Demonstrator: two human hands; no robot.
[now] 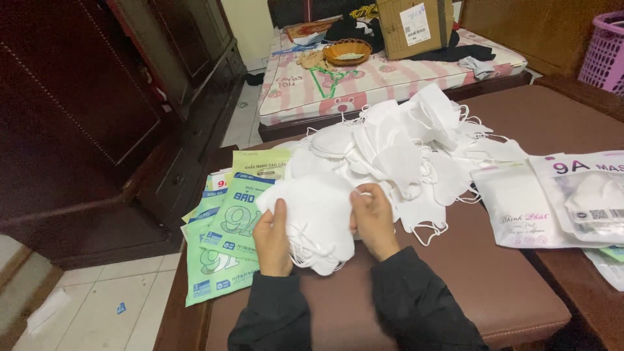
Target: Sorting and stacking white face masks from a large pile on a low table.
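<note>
My left hand (272, 239) and my right hand (372, 220) hold a small stack of white face masks (317, 218) between them, just above a brown padded bench top (468, 273). The left hand grips the stack's left edge, and the right hand pinches its upper right edge. Both arms wear dark sleeves. Behind the stack a large loose pile of white masks (396, 146) with ear loops spreads over the bench.
Green printed mask pouches (227, 227) lie fanned at the left of the bench. White filled pouches (552, 201) lie at the right. A dark wooden cabinet (97, 110) stands at left, over a tiled floor. Behind is a mattress (364, 78) with a cardboard box (413, 26) and a basket (348, 51). A purple basket (606, 49) is at far right.
</note>
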